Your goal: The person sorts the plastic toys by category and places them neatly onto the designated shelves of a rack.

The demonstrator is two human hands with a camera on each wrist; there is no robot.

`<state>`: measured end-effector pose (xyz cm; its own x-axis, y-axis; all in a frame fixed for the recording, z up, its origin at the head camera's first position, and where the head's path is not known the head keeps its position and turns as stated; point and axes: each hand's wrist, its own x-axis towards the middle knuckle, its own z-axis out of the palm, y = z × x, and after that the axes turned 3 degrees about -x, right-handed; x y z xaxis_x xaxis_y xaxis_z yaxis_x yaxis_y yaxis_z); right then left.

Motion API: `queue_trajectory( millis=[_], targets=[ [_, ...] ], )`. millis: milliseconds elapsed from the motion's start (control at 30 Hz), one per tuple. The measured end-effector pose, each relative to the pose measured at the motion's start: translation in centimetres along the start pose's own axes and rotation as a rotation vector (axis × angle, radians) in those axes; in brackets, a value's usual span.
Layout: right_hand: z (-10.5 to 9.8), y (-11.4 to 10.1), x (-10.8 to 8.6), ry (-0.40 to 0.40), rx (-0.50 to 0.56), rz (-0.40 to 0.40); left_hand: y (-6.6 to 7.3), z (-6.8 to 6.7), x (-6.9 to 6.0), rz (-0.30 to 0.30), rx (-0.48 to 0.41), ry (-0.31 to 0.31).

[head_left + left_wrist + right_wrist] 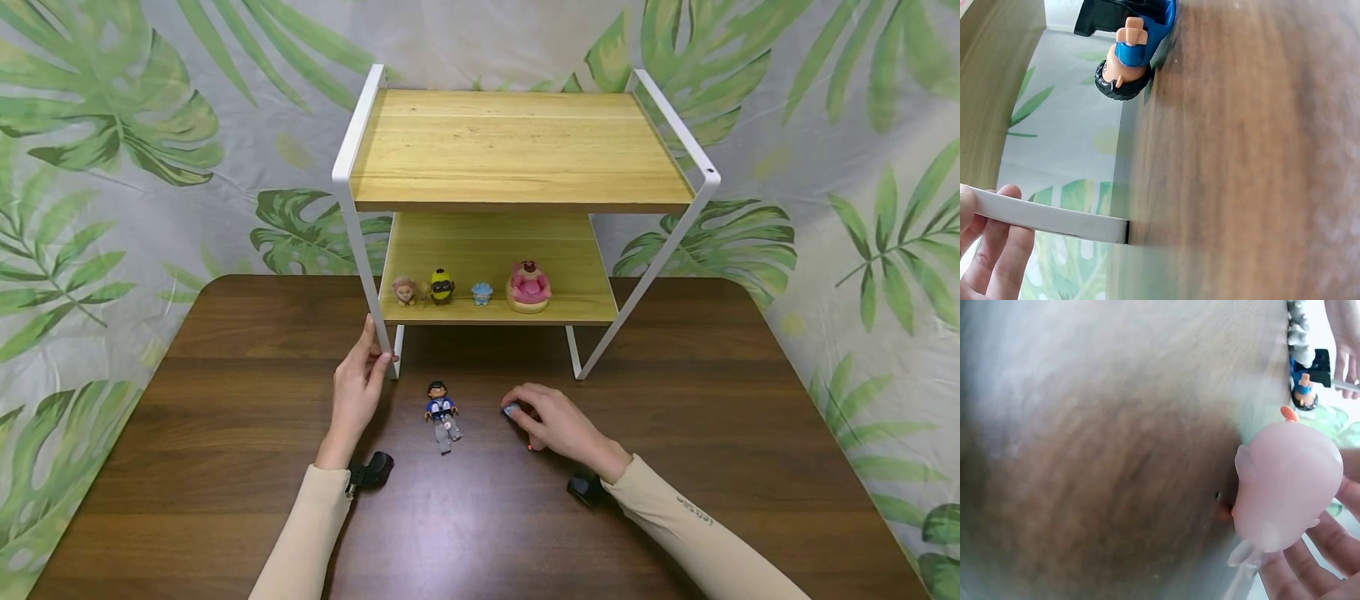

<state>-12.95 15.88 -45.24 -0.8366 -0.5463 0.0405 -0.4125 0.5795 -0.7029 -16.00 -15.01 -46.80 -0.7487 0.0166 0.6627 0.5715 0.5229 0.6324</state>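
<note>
My left hand (356, 396) grips the white front leg (1066, 219) of a two-tier shelf near its foot, thumb on one side and fingers on the other. At the tabletop, my right hand (558, 421) holds a small rounded toy (1288, 487), pale pink with orange bits, in its curled fingers. From the head view most of this toy is hidden by the hand; only a bluish edge and an orange tip show. Between the hands a toy man figure (441, 412) with black hair, blue top and grey legs lies on the table.
The shelf's wooden upper board (517, 150) spans white metal frames. On the lower board (457, 315) stand a brownish figure (405, 290), a yellow-and-black figure (442, 287), a small blue figure (482, 292) and a pink bear figure (529, 287). A leaf-patterned cloth hangs behind.
</note>
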Motion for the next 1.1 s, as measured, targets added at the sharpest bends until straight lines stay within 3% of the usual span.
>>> queue_trajectory(
  millis=[267,533,667,1100],
  targets=[
    [0.0,0.1,-0.1,0.01,0.044,0.014,-0.1,0.1,0.0,0.004,0.0,-0.003],
    [-0.4,0.3,-0.1,0.109,-0.11,-0.064,-0.2,0.1,-0.1,0.033,-0.009,0.012],
    [-0.9,0.1,-0.1,0.141,-0.134,-0.093,-0.2,0.1,0.0,0.037,-0.01,0.012],
    [-2.1,-0.6,0.1,0.21,-0.038,-0.187,-0.1,0.1,0.0,0.021,-0.003,0.009]
  ],
)
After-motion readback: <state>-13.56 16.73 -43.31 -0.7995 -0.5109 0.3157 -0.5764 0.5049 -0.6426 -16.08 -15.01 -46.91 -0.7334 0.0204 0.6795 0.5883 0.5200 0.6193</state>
